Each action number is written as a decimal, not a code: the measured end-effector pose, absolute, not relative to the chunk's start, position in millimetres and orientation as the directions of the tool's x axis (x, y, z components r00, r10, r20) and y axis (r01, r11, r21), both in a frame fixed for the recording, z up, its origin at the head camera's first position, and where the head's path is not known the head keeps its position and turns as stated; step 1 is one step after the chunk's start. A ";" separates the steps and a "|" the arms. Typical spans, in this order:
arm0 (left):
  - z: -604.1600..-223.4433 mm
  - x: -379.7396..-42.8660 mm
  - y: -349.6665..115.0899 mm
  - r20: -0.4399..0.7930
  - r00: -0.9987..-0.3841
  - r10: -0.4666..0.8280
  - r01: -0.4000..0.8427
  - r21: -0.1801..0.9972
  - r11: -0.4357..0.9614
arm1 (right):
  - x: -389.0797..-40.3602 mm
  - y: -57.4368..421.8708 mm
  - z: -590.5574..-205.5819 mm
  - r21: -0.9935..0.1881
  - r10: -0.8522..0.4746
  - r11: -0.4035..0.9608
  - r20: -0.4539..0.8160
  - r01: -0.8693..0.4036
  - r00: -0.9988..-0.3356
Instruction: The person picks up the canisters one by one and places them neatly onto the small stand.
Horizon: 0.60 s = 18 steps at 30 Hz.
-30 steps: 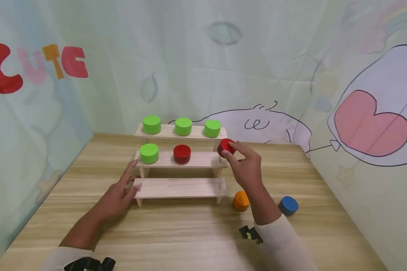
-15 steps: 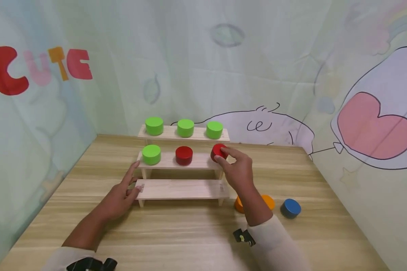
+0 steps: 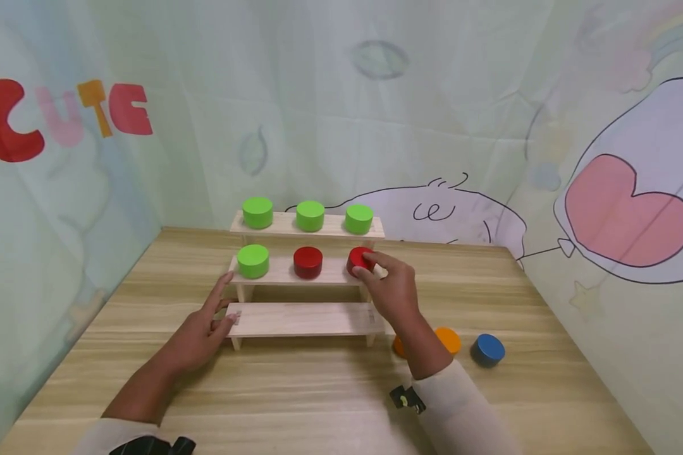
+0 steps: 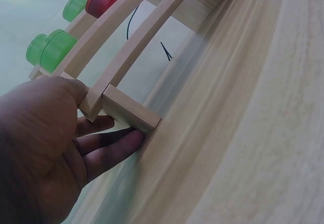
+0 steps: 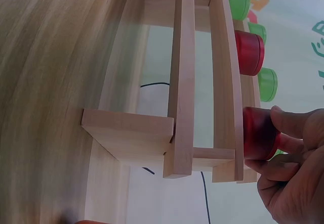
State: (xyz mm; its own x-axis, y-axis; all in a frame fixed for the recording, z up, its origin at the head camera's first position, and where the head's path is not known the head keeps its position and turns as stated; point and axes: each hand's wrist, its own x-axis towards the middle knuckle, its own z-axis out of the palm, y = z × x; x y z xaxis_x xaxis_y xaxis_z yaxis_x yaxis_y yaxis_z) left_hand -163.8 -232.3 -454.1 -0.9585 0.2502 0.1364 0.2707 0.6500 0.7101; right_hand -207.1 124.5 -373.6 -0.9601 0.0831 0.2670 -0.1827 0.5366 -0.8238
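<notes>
A three-step wooden stand bears round green and red blocks. My right hand pinches a red round block between thumb and fingers at the right end of the middle step. In the right wrist view, the underside of that red block is right at the step. My left hand lies against the stand's left end, thumb on the bottom step and index finger reaching to the middle one. Extended fingers rest along the bottom step's leg. A second red block sits mid-step.
A green block stands left on the middle step, and three more line the top step. Right of the stand, an orange block, another partly hidden by my forearm, and a blue block lie on the table.
My right hand has carried the red block left and slightly down, from beyond the middle step's right end onto that step. My left hand has stayed at the stand's left side.
</notes>
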 end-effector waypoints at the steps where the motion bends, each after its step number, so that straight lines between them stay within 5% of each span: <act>1: -454.4 -163.8 -232.4 0.141 -0.958 0.250 0.274 0.708 0.651 | -206.9 124.3 -373.7 -0.822 0.080 0.540 0.264 -0.181 -0.961; 18: -454.4 -163.4 -232.8 0.143 -0.955 0.258 0.280 0.721 0.634 | -206.2 123.0 -373.9 -0.794 0.043 0.576 0.270 -0.197 -0.962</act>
